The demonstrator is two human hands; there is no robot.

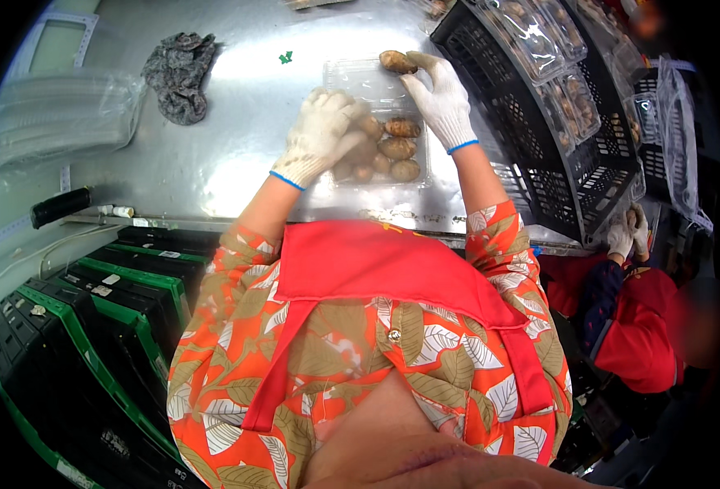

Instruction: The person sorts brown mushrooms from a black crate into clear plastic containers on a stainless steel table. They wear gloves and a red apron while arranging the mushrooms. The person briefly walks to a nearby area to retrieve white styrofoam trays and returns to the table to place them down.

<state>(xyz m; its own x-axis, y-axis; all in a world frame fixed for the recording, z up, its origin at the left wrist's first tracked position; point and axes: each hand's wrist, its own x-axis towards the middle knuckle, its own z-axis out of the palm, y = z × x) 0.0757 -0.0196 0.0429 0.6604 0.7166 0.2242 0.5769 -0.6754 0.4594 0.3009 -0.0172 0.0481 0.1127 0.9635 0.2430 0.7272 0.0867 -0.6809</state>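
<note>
- Tubers [405, 169], brown, potato-like: a cluster sits in the base of a clear plastic tray [425, 173] on the shiny metal table [242, 106], front of the person's chest.
- Progress, my read: tray part-done. Several pcs in, right-hand column easiest to see; exact qty n/a, b/c L hand and blur cover the left part.
- Left to do, prob.: one loose tuber [396, 62] is up in the R hand [440, 99], not in the base; clear lid [350, 77] lies folded back on the far side, so closing looks undone too.
- Nearby, clear packs [531, 37] w/ similar brown contents sit in/on a black crate [531, 155] to the right; those look finished.
- R hand: white-gloved, beyond the tray's far right corner, forearm angled up & slightly inward. Thumb + fingertips pinch the tuber's right end, gap narrow, tuber pointing left over the lid's far edge.
- L hand [321, 134]: white-gloved, blurred, back up, over the tray's left side; forearm slants up-right. Fingers bent, close to tubers; can't tell if they grip one.
- Also about: crumpled dark cloth [179, 77] and small green bits [286, 57], both left of the lid, well apart from the hands.
</note>
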